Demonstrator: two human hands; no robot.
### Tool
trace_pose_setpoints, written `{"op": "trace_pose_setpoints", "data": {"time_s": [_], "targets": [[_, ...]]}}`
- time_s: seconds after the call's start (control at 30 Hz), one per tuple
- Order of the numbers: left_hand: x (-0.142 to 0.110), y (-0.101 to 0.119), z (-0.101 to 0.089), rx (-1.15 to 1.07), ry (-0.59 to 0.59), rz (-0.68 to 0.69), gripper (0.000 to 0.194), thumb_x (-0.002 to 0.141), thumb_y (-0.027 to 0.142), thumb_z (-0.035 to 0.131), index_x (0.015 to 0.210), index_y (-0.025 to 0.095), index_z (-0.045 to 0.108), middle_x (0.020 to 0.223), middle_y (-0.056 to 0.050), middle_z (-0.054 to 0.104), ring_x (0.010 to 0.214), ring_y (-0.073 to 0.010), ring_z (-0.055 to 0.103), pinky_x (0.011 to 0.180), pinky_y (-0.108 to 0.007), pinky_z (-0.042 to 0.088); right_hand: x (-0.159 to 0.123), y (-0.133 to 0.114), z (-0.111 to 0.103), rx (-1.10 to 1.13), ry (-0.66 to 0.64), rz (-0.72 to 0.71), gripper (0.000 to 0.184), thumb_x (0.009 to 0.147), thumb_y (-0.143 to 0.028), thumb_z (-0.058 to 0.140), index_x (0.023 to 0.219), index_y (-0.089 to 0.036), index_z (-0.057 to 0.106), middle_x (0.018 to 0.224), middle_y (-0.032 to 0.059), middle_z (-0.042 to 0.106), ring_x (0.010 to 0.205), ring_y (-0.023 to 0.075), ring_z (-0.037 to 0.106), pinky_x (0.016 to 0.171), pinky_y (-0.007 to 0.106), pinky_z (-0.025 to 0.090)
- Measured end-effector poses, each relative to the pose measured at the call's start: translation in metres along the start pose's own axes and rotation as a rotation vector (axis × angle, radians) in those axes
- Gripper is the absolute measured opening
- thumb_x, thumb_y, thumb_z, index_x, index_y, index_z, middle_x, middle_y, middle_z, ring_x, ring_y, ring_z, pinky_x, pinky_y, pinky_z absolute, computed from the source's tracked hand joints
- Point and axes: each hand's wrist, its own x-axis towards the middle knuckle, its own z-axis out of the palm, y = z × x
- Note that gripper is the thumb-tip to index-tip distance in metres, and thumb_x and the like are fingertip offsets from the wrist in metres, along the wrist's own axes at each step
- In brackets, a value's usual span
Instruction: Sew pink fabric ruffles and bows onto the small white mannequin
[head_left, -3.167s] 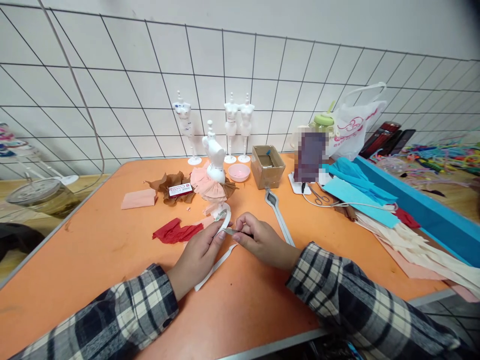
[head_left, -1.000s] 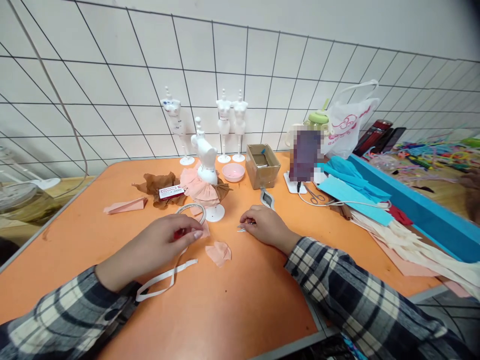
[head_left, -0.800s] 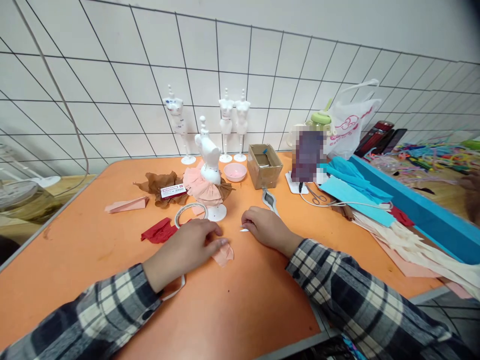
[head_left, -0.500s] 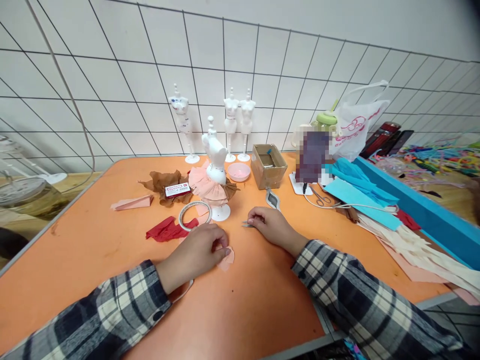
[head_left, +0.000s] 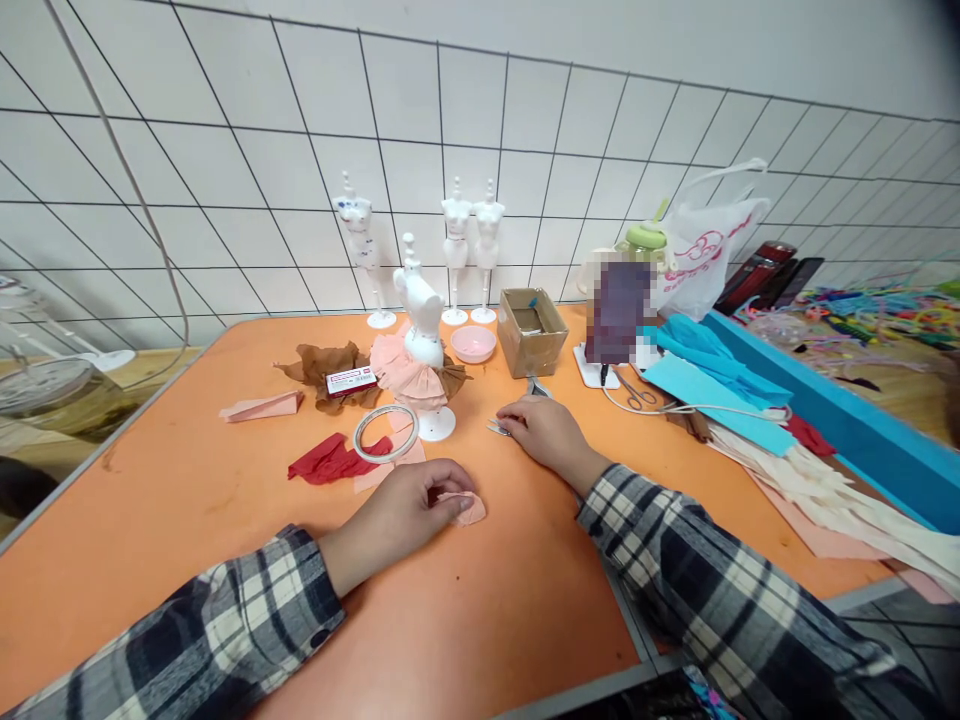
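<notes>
My left hand [head_left: 409,515] is closed, pinching a small pale-pink piece of crepe paper [head_left: 471,509] just above the orange table. My right hand [head_left: 551,430] rests on the table to the right, its fingers closed on a small metal pointed tool [head_left: 498,427] with two thin tips; its rest is hidden under the hand. Beyond the hands stands a white mini mannequin [head_left: 421,310] wearing a ruffled pink paper skirt [head_left: 405,371]. A tape roll [head_left: 358,437] lies across red crepe paper [head_left: 322,460], left of the mannequin's base.
Behind are several white mannequins [head_left: 456,222], a pink bowl [head_left: 474,346] and a cardboard box [head_left: 531,345]. A matchbox-like box [head_left: 351,382] lies on brown paper [head_left: 311,366]. A grey object [head_left: 537,387], scissors [head_left: 639,397], blue paper [head_left: 720,400] and cream strips [head_left: 817,485] lie rightward.
My left hand has moved slightly right with the pink paper. My right hand has shifted a little away from me, covering more of the grey object. The view has shifted slightly.
</notes>
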Motion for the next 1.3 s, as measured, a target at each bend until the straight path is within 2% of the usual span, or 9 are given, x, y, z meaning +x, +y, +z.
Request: {"op": "trace_pose_setpoints", "data": {"time_s": [0.3,0.47,0.57,0.73,0.8,0.9,1.0,1.2,1.3], "targets": [[0.001,0.0,0.0,0.059,-0.015,0.049,0.016,0.084,0.025,0.054,0.094,0.022,0.068,0.083,-0.001,0.072,0.073,-0.0157,0.065,0.067,-0.025,0.051,0.003,-0.017,0.003,-0.056,-0.117,0.026,0.012,0.087,-0.029,0.057,0.087,-0.021,0.066,0.091,0.0038,0.067,0.079,0.0166,0.059,0.06,0.027,0.032],[0.0,0.01,0.002,0.218,-0.106,0.322,0.018,0.086,0.018,0.053,0.08,0.024,0.069,0.11,-0.005,0.069,0.112,-0.0217,0.059,0.094,-0.033,0.046,-0.005,-0.027,0.014,-0.116,-0.089,-0.072,0.013,0.092,-0.025,0.048,0.097,-0.019,0.059,0.094,0.005,0.063,0.073,0.0164,0.057,0.059,0.028,0.03],[-0.001,0.011,0.006,0.266,-0.093,0.329,0.02,0.086,0.01,0.047,0.083,0.022,0.063,0.106,-0.007,0.068,0.122,-0.0229,0.053,0.095,-0.034,0.046,-0.011,-0.031,0.02,-0.097,-0.078,-0.153,0.011,0.093,-0.022,0.046,0.096,-0.019,0.056,0.092,0.004,0.062,0.072,0.0159,0.056,0.059,0.028,0.029],[-0.003,0.009,0.008,0.36,-0.005,0.313,0.019,0.085,0.009,0.045,0.085,0.02,0.061,0.114,-0.009,0.063,0.112,-0.0233,0.056,0.094,-0.037,0.045,-0.008,-0.027,0.022,0.153,-0.068,-0.126,0.008,0.09,-0.017,0.051,0.089,-0.019,0.058,0.084,0.0015,0.063,0.075,0.0143,0.056,0.063,0.025,0.034],[-0.004,0.007,0.007,0.338,0.024,0.288,0.018,0.084,0.011,0.048,0.086,0.02,0.063,0.108,-0.007,0.064,0.102,-0.0217,0.059,0.089,-0.035,0.046,-0.007,-0.025,0.018,0.285,-0.022,-0.117,0.008,0.088,-0.017,0.055,0.085,-0.019,0.061,0.083,0.0016,0.064,0.076,0.0137,0.056,0.066,0.024,0.038],[-0.001,0.003,0.005,0.168,0.077,0.122,0.013,0.087,0.02,0.051,0.088,0.021,0.064,0.083,-0.002,0.067,0.076,-0.0169,0.061,0.069,-0.028,0.047,-0.009,-0.026,0.006,0.398,0.164,-0.142,0.01,0.087,-0.019,0.058,0.082,-0.018,0.067,0.081,0.0029,0.065,0.079,0.0149,0.057,0.073,0.027,0.041],[0.004,-0.001,0.004,-0.065,0.203,-0.004,0.017,0.086,0.033,0.056,0.093,0.019,0.062,0.077,-0.001,0.066,0.067,-0.0148,0.059,0.061,-0.025,0.045,-0.019,-0.036,-0.007,0.486,0.289,-0.102,0.013,0.086,-0.024,0.06,0.079,-0.019,0.069,0.075,0.0034,0.064,0.074,0.0153,0.057,0.07,0.028,0.043],[0.007,-0.001,0.003,-0.199,0.25,-0.046,0.023,0.083,0.036,0.062,0.097,0.018,0.06,0.071,0.001,0.064,0.064,-0.0135,0.057,0.059,-0.023,0.043,-0.035,-0.063,-0.007,0.748,0.078,0.046,0.01,0.081,-0.026,0.066,0.079,-0.019,0.072,0.075,0.0025,0.065,0.066,0.0129,0.055,0.061,0.025,0.042],[0.004,0.001,0.005,-0.219,0.243,-0.038,0.042,0.084,0.031,0.062,0.123,0.02,0.051,0.07,0.003,0.065,0.065,-0.0136,0.059,0.065,-0.025,0.045,-0.035,-0.066,-0.004,0.731,0.089,0.044,0.007,0.079,-0.023,0.067,0.08,-0.019,0.073,0.075,0.0016,0.064,0.066,0.0118,0.053,0.061,0.024,0.042]]}}
